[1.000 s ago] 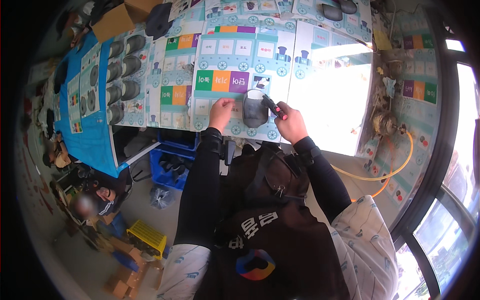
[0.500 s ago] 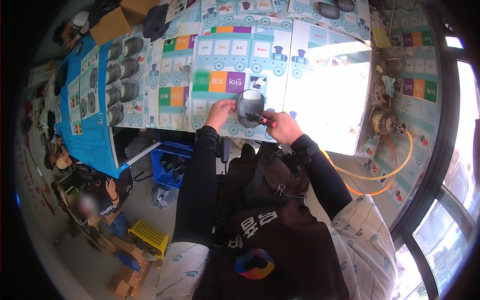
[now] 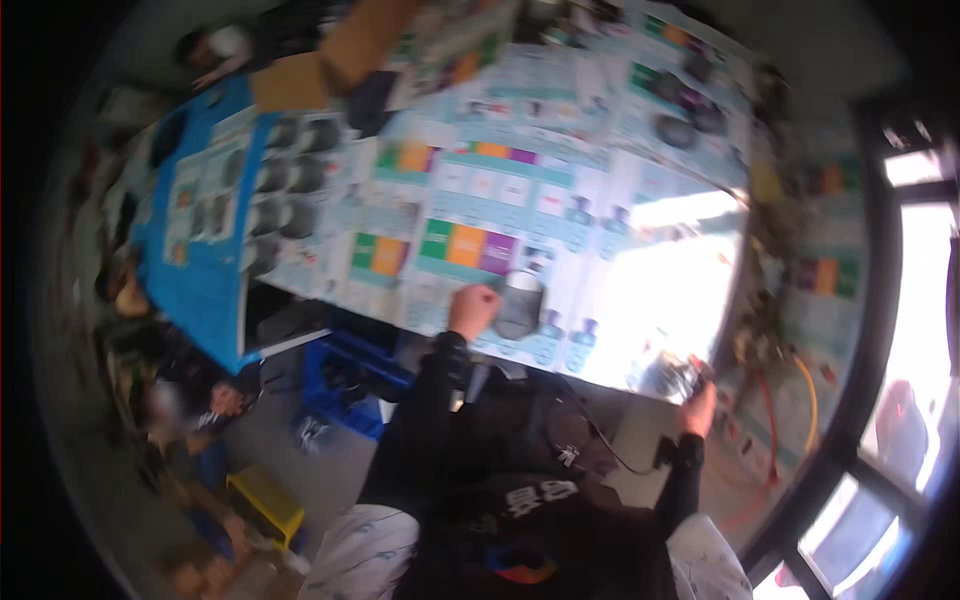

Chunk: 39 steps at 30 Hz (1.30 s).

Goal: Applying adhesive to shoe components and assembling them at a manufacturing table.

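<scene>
A dark grey rounded piece (image 3: 520,305) with a pale upper end lies on the printed sheet covering the table. My left hand (image 3: 472,308) is curled closed right beside its left edge; whether the fingertips pinch anything is hidden. Far to the right, my right hand (image 3: 697,408) reaches to the table's front right corner. It is smeared by motion, with dark, indistinct things at its fingertips, so its grip does not show. The red-and-black tool cannot be made out now.
Several grey rounded pieces (image 3: 300,175) stand in rows at the left, by a blue-covered table (image 3: 200,290). More grey pieces (image 3: 675,130) lie at the far right. A yellow hose (image 3: 808,400) hangs beside the table. Blue crate (image 3: 335,385) and yellow crate (image 3: 265,510) sit below; another person (image 3: 215,405) is at left.
My right hand has left the grey piece and swung right to the table's corner, taking the red-and-black tool out of clear sight. The view has shifted and blurred. My left hand stays beside the piece.
</scene>
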Tool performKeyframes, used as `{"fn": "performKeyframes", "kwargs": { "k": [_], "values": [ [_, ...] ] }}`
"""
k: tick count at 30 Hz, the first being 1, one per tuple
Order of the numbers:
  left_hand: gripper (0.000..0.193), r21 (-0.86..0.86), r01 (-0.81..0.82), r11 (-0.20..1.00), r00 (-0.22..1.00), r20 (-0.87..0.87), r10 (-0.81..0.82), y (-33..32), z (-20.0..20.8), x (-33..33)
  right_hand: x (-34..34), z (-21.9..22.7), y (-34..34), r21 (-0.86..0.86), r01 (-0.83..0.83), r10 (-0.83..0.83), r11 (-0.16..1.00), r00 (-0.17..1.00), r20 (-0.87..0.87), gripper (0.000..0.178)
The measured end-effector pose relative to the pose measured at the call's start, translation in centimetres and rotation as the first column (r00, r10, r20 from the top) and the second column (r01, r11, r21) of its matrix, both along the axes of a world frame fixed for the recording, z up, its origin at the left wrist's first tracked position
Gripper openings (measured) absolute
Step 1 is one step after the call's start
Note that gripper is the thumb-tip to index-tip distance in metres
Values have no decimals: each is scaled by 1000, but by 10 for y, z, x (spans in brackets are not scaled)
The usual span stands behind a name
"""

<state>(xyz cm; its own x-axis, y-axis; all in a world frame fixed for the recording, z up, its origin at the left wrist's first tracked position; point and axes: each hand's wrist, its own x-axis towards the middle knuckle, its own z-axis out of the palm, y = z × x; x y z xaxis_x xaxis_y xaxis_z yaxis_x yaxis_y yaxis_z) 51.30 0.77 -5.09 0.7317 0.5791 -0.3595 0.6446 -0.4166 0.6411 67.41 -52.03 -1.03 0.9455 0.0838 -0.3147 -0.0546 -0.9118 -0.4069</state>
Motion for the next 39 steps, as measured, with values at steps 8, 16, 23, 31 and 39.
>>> {"fn": "performKeyframes", "kwargs": {
  "k": [8,16,23,31,39],
  "values": [
    [15,205,69,976,997,31,-77,-38,51,2,58,-47,-37,-528,-64,83,847,996,13,38],
    [18,-189,-149,971,877,428,218,13,149,-101,69,-43,100,-184,-581,599,793,798,60,57],
    [15,-770,-264,581,530,388,754,20,212,-249,-59,65,349,747,-323,711,580,649,-272,37],
    [8,-917,-184,353,206,315,926,-17,211,-426,-280,162,467,853,-98,858,513,94,-505,66],
    [10,-930,-176,323,74,314,946,-33,197,-539,-396,184,500,871,-116,863,477,-125,-489,61]
  ]
}}
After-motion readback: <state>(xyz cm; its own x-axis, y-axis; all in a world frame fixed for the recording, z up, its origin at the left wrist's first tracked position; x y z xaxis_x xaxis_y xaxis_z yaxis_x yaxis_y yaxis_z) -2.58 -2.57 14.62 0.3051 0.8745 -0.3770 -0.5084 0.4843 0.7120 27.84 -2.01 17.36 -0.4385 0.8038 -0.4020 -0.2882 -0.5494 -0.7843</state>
